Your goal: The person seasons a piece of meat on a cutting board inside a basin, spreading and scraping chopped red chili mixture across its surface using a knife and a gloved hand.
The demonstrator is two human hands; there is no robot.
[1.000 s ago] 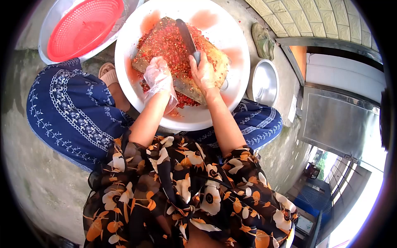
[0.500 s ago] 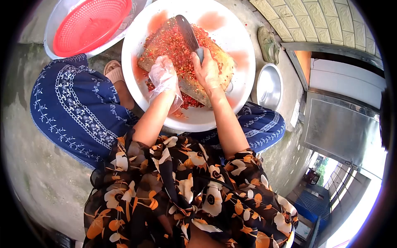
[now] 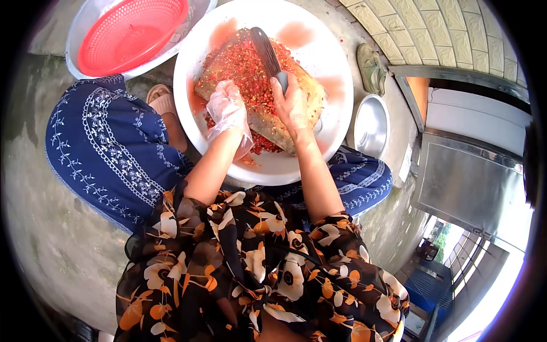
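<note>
Nearest to us, our two forearms run out over the flowered blouse and the blue embroidered skirt [image 3: 108, 142]; our left hand [image 3: 228, 108], inside a thin clear plastic glove, lies with fingers curled loosely on the near edge of the thick wooden chopping board [image 3: 268, 122], steadying it rather than clasping anything; our right hand [image 3: 293, 102], bare, is closed around the handle of the dark broad-bladed cleaver [image 3: 266, 51], whose blade points away from us across the heap of finely chopped red chilli [image 3: 245, 68]; the chilli covers most of the board, with some spilled beside it; the board sits inside the wide white round basin [image 3: 336, 57], its inner wall smeared with red juice. We judge the cleaver heavy and stiff, best held well up the handle near the blade; the wet mash is soft and slippery, so the glove suits gathering it. Beyond, to the right, a small steel bowl [image 3: 370, 125] stands on the concrete floor; farthest left, a red plastic colander [image 3: 131, 34] rests in another pale basin.
</note>
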